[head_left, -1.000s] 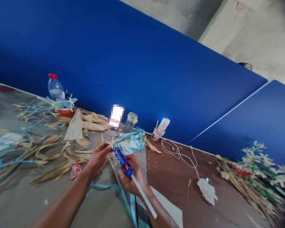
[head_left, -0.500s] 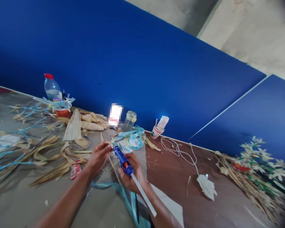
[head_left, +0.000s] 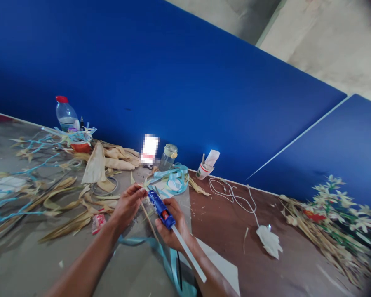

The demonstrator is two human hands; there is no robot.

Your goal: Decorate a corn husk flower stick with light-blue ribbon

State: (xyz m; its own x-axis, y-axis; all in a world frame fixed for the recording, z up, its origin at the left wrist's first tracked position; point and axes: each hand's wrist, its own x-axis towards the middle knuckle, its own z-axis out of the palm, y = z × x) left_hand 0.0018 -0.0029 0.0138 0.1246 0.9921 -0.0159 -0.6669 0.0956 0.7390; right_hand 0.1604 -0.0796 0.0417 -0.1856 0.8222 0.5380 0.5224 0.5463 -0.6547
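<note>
My right hand (head_left: 174,220) is wrapped round a blue hot glue gun (head_left: 157,204), whose nozzle points up and left. A long white glue stick (head_left: 190,255) sticks out of its back end. With fingertips pinched, my left hand (head_left: 130,204) holds a small pale husk flower (head_left: 145,182) close to the nozzle. Below those fingers runs a thin tan stem (head_left: 149,220), seemingly the flower's own. Whether nozzle and flower touch is too small to tell. Light-blue ribbon (head_left: 160,247) lies beneath both hands.
Dried corn husks (head_left: 94,165) and blue-wrapped branches (head_left: 17,214) spread over the left side. Along the blue partition stand a bottle (head_left: 66,115), a glass jar (head_left: 168,156) and a paper cup (head_left: 204,170). White cable (head_left: 235,198) and white flowers (head_left: 336,198) lie to the right.
Almost nothing differs. Both hands keep their holds, and the back of the glue stick has swung slightly right.
</note>
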